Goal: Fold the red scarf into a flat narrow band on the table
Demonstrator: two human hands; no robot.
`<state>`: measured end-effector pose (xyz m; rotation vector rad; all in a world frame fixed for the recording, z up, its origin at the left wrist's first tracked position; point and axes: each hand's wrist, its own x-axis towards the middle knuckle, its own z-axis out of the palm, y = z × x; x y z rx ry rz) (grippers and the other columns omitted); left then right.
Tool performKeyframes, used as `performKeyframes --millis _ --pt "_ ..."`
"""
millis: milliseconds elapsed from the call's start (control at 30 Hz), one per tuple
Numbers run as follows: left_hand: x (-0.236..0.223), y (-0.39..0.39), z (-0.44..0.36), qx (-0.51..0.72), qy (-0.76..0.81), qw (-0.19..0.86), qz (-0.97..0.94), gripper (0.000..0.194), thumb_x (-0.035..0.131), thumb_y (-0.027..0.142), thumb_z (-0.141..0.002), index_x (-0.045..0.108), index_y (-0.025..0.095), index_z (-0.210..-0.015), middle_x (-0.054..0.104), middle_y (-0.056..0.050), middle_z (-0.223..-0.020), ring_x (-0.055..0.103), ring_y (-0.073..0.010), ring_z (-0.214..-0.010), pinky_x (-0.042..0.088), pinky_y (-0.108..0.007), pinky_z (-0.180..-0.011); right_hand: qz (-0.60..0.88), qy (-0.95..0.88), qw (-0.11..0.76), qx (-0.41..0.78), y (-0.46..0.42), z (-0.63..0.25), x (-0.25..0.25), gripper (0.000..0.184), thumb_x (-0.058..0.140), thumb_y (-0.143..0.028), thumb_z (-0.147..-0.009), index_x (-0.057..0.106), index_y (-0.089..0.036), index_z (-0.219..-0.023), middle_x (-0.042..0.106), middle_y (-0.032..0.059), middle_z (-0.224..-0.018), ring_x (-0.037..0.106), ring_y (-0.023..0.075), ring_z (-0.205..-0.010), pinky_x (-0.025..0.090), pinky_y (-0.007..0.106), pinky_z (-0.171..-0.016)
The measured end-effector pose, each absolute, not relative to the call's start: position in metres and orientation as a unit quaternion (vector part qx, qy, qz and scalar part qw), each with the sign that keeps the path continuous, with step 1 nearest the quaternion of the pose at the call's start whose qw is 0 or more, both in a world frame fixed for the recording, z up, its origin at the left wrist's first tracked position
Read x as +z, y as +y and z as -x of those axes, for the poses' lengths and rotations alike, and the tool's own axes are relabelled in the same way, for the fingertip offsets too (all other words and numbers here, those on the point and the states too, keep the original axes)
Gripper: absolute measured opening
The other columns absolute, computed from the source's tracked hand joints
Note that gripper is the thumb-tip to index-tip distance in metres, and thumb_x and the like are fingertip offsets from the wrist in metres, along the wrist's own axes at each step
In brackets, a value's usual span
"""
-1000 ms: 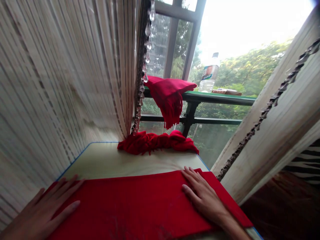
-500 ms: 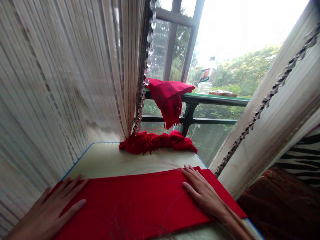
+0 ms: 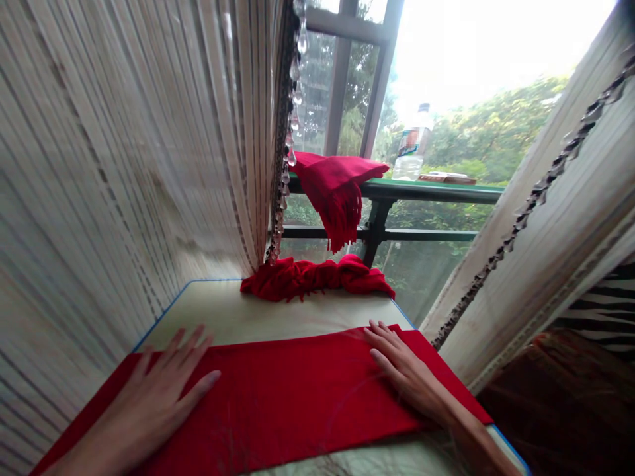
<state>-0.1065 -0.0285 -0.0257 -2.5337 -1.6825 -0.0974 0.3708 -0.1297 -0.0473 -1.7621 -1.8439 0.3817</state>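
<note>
A red scarf (image 3: pixel 288 390), folded into a long flat band, lies across the pale table (image 3: pixel 223 314). My left hand (image 3: pixel 153 396) rests over its left part with the fingers spread; the fingertips reach the far edge. Flat on the right part of the scarf lies my right hand (image 3: pixel 407 370), its fingers stretched towards the far edge. Neither hand grips anything. Behind it, at the table's far end, another red scarf (image 3: pixel 317 277) with fringes is bunched up. A third fringed red scarf (image 3: pixel 332 185) hangs over the window rail.
A clear plastic bottle (image 3: pixel 413 145) stands on the green rail (image 3: pixel 436 192), beside a small flat item (image 3: pixel 446 178). A striped curtain (image 3: pixel 149 165) with bead trim borders the table on the left, and a pale curtain (image 3: pixel 560 244) hangs on the right. A brown surface (image 3: pixel 560 396) shows at lower right.
My left hand has slid to the right along the scarf, uncovering its left end. My right hand stays at about the same spot on the cloth. The view has shifted slightly.
</note>
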Motion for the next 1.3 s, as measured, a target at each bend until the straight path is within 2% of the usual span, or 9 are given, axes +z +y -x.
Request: performKeyframes --millis 67,267,500,633,767,1067,1133,1233,1300 --pt "-0.022 -0.039 0.068 -0.006 -0.538 0.006 0.843 0.07 0.038 0.059 -0.101 0.027 0.029 -0.164 0.021 -0.002 -0.171 0.013 -0.031 -0.16 0.012 -0.062 -0.126 0.654 -0.689 0.28 0.14 -0.13 -0.371 -0.047 0.067 0.035 -0.065 -0.104 0.049 -0.025 -0.156 0.033 0.009 -0.17 0.019 0.0298 -0.16 0.017 0.057 -0.129" --pt "-0.033 -0.05 0.031 -0.014 -0.547 -0.007 0.837 0.068 0.044 0.059 -0.1 0.03 0.034 -0.162 0.024 -0.001 -0.17 0.017 -0.0332 -0.16 0.005 -0.068 -0.125 0.654 -0.689 0.28 0.139 -0.13 -0.371 -0.046 0.07 0.033 -0.067 -0.104 0.049 -0.022 -0.156 0.032 0.0113 -0.17 0.019 0.0288 -0.16 0.018 0.055 -0.13" --pt "-0.053 -0.037 0.079 -0.022 -0.539 0.033 0.841 0.066 0.043 0.058 -0.102 0.029 0.035 -0.162 0.025 0.0 -0.17 0.017 -0.033 -0.159 0.009 -0.067 -0.125 0.65 -0.689 0.294 0.131 -0.128 -0.375 -0.053 0.064 0.035 -0.064 -0.105 0.048 -0.027 -0.156 0.036 0.0079 -0.169 0.021 0.0295 -0.159 0.019 0.058 -0.129" --pt "-0.057 -0.028 0.125 -0.026 -0.538 0.054 0.841 0.065 0.037 0.057 -0.104 0.023 0.036 -0.164 0.023 0.002 -0.171 0.019 -0.0316 -0.159 0.014 -0.065 -0.125 0.646 -0.687 0.303 0.136 -0.129 -0.375 -0.055 0.068 0.031 -0.064 -0.105 0.041 -0.025 -0.16 0.035 0.0075 -0.169 0.024 0.0278 -0.158 0.017 0.057 -0.13" --pt "-0.049 -0.024 0.165 -0.006 -0.544 0.058 0.837 0.065 0.037 0.052 -0.102 0.027 0.034 -0.164 0.025 0.003 -0.17 0.024 -0.0289 -0.158 0.017 -0.058 -0.128 0.658 -0.67 0.304 0.159 -0.131 -0.373 -0.053 0.072 0.028 -0.064 -0.106 0.033 -0.021 -0.163 0.035 0.007 -0.168 0.025 0.0277 -0.158 0.017 0.056 -0.13" --pt "-0.059 0.0 0.252 -0.025 -0.579 0.033 0.814 0.057 0.029 0.046 -0.108 0.034 0.032 -0.163 0.025 0.005 -0.17 0.02 -0.0295 -0.158 0.016 -0.062 -0.126 0.646 -0.707 0.264 0.118 -0.128 -0.373 -0.053 0.067 0.026 -0.062 -0.107 0.044 -0.022 -0.158 0.038 0.0087 -0.166 0.028 0.0282 -0.157 0.017 0.059 -0.129" --pt "-0.059 0.002 0.252 -0.049 -0.593 0.03 0.803 0.059 0.027 0.046 -0.108 0.031 0.029 -0.164 0.025 0.003 -0.17 0.018 -0.0311 -0.158 0.018 -0.065 -0.125 0.648 -0.709 0.257 0.108 -0.128 -0.372 -0.054 0.065 0.028 -0.06 -0.107 0.044 -0.023 -0.158 0.039 0.0086 -0.166 0.028 0.0285 -0.157 0.018 0.06 -0.129" --pt "-0.051 -0.006 0.216 -0.098 -0.586 0.033 0.804 0.062 0.028 0.047 -0.108 0.023 0.027 -0.166 0.027 0.001 -0.17 0.016 -0.0306 -0.159 0.019 -0.063 -0.126 0.648 -0.711 0.254 0.103 -0.129 -0.371 -0.052 0.062 0.032 -0.059 -0.107 0.046 -0.026 -0.157 0.041 0.0072 -0.165 0.029 0.0284 -0.156 0.019 0.06 -0.129" --pt "-0.044 -0.016 0.179 -0.1 -0.569 0.035 0.815 0.06 0.028 0.047 -0.108 0.031 0.03 -0.164 0.03 0.001 -0.169 0.019 -0.0296 -0.159 0.021 -0.06 -0.127 0.649 -0.709 0.255 0.105 -0.13 -0.369 -0.05 0.061 0.033 -0.058 -0.107 0.046 -0.026 -0.157 0.042 0.007 -0.165 0.029 0.028 -0.156 0.021 0.059 -0.129"
